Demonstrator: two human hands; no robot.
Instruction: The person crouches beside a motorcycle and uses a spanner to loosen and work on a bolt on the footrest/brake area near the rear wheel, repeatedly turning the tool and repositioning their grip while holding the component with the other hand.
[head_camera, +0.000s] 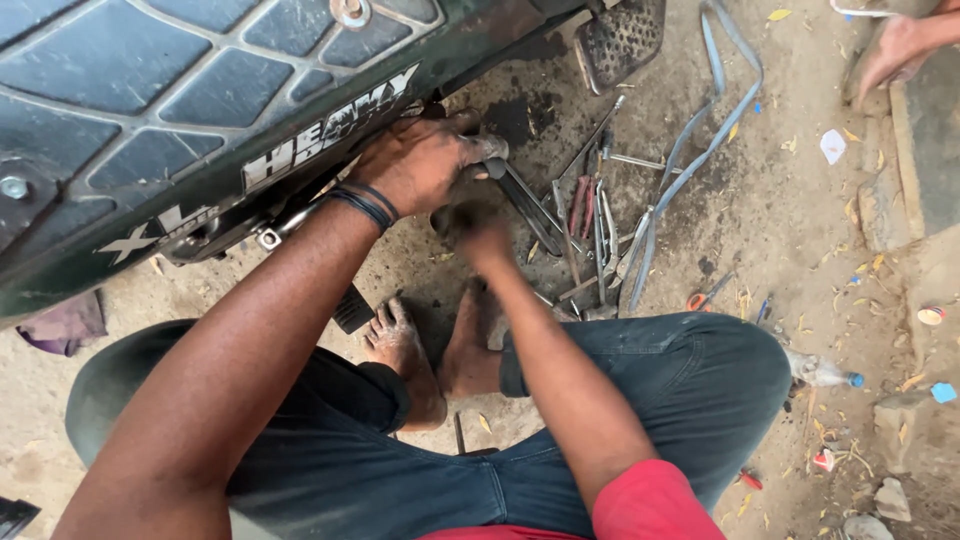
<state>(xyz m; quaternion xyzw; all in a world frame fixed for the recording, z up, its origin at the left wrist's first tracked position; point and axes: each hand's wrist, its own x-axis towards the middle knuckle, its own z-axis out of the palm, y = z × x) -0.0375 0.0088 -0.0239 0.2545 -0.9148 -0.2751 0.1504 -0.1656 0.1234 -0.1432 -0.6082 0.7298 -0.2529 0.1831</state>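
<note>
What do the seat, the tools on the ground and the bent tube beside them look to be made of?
Seat: looks like black vinyl or a similar synthetic cover, with a stitched diamond pattern and a dull sheen.
Tools: bare grey metal, probably steel, grimy; one has reddish handles.
Bent tube: grey metal by its look, smooth and dull; it could be painted.

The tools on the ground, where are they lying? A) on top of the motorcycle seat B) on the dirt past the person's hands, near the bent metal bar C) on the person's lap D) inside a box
B: the tools lie loose on the oily dirt ground, just beyond the right hand and beside the bent metal bar.
</note>
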